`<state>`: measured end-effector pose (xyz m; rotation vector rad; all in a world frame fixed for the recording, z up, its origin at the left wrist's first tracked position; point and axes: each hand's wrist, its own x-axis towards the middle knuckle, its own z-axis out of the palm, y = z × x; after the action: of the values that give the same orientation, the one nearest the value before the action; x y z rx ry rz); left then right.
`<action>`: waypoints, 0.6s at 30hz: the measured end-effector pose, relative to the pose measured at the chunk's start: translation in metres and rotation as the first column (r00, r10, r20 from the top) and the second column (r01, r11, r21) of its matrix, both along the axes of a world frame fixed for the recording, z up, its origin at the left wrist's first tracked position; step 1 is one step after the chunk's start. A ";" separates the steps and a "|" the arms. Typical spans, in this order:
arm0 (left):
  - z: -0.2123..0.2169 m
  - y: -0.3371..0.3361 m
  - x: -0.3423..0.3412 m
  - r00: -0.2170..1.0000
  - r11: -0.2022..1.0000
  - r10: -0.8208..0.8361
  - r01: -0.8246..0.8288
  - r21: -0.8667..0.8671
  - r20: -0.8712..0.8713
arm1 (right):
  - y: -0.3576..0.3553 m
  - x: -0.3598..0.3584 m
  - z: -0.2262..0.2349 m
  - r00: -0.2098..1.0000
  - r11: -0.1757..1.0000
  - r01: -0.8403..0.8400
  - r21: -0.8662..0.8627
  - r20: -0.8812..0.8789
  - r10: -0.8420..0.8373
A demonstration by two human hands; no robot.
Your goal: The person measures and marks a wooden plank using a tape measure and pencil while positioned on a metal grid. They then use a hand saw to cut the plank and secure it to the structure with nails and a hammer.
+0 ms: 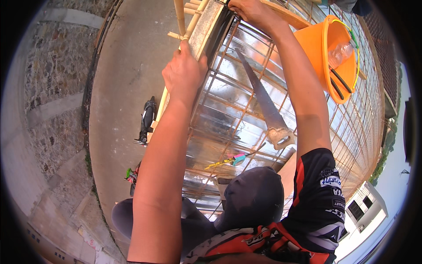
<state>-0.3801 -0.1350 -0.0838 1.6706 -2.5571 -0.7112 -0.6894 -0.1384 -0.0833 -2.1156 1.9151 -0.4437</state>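
Observation:
My left hand [185, 72] is wrapped over a long wooden board [203, 36], its thumb on the inner side. A bamboo pole [193, 23] runs along the board's outer side, close to those fingers. Farther along, my right hand [251, 12] is closed at the board's inner edge, beside dark bars [222, 37]. What its fingers pinch, if anything, is hidden. Right of the board, a handsaw [260, 94] with a wooden handle lies across a rusty rebar grid [246, 108] over shiny metal sheeting. Nearer my knee rests a yellow, pink and teal tool [226, 161].
An orange bucket [314, 50] tilts at the right, holding a clear plastic bottle [340, 53] and black-handled tools [337, 81]. Beyond the board's left side, a motorbike [147, 119] stands far below on a concrete road [116, 88]. A stone wall [57, 66] borders it.

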 end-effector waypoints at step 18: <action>-0.002 -0.003 0.003 1.000 1.000 -0.011 0.011 0.020 0.020 | 0.005 0.013 -0.003 0.976 0.992 -0.006 -0.123 -0.218 -0.021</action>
<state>-0.3772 -0.1378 -0.0855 1.6800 -2.5833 -0.7265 -0.6761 -0.1331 -0.0864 -2.3230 2.0630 -0.3507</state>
